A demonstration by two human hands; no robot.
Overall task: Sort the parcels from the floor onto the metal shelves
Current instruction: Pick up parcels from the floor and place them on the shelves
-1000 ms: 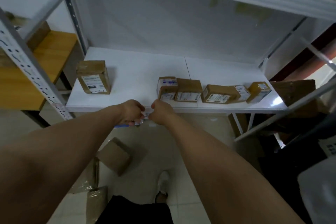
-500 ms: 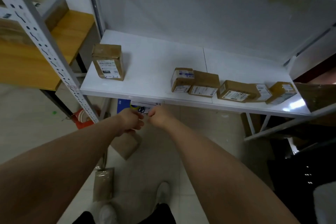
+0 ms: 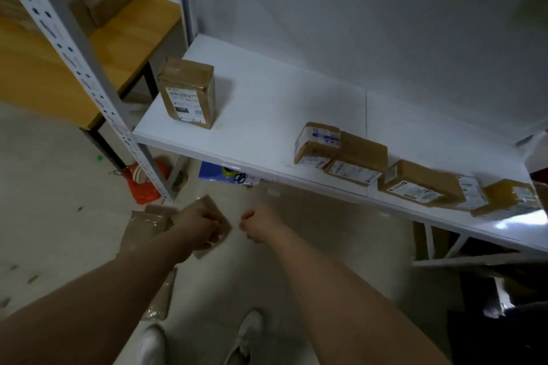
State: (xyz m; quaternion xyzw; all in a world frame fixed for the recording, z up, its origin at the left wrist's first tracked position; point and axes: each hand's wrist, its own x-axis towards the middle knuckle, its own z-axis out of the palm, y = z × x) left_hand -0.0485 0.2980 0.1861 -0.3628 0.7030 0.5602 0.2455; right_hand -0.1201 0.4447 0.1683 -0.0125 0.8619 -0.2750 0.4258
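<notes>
Both arms are reaching forward and down, with the hands hanging side by side, near each other but apart. The left hand (image 3: 198, 226) is clenching into a fist with nothing showing in it. The right hand (image 3: 258, 224) is also clenching, thumb poking toward the left hand, and gripping nothing visible.

1 brown floor parcel (image 3: 223, 227) is lying directly behind the left hand in this view; I cannot tell whether they are touching. 1 plastic-wrapped parcel (image 3: 144, 227) is lying just left of the left hand, and 1 more flat parcel (image 3: 158, 299) is lying below the left forearm, toward the white shoes (image 3: 245, 332).

The metal shelf (image 3: 267, 115) is sitting above and ahead of both hands. 1 tall parcel (image 3: 186, 93) is standing upright on it, up and slightly left of the left hand. 5 parcels are lying in a row up and to the right of the right hand: a small labelled box (image 3: 316, 142) touching a flat brown box (image 3: 360, 157), then a wide box (image 3: 421, 184), a white-labelled packet (image 3: 472, 191), and a yellowish box (image 3: 510, 197) farthest out.

The perforated post (image 3: 89, 77) is running up and left of the left hand, with an orange object (image 3: 142, 187) at its foot. The wooden table (image 3: 118, 47) is sitting far to the upper left.
</notes>
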